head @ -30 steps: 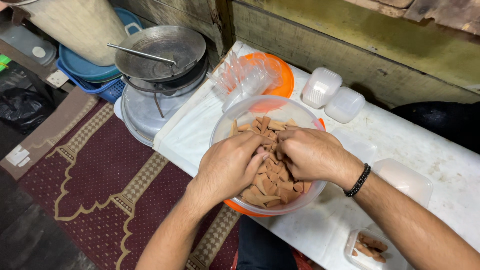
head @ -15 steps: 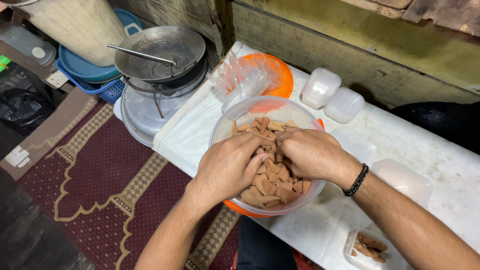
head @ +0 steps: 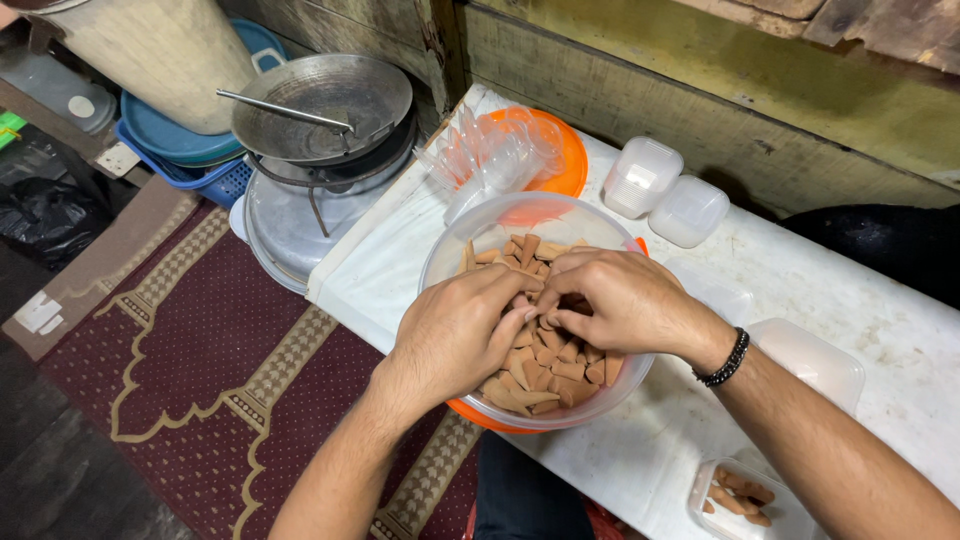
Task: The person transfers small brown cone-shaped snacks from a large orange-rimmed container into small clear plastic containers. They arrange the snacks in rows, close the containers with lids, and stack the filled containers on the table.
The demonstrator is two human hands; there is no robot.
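A low white-topped table (head: 850, 300), stained, ran from the middle of the view to the lower right. On its near-left end sat the landmark: a large clear round plastic bowl (head: 455, 250) resting on an orange base, about half full of small brown cone-shaped pieces (head: 545, 360).

Left of the bowl, off the table, stood a grey metal pan (head: 330, 100) with a thin metal rod across it, on a stack of round lids; beyond that, blue plastic basins (head: 170, 140). Behind the bowl lay an orange round plastic lid (head: 565, 160) under a bundle of clear plastic cups (head: 490, 155). Behind and right of the bowl sat two small white lidded plastic tubs (head: 665, 195). Right of the bowl, at the table's near edge, a small clear box (head: 735, 495) held a few cones.

Both hands were inside the bowl, on the pile. The left hand (head: 455, 335) was half curled, fingers bent down into the cones, touching them. The right hand (head: 615, 300), black bead bracelet at the wrist, was cupped narrow, fingertips pinched among the cones beside the left fingertips. Whether either actually gripped a cone could not be seen.
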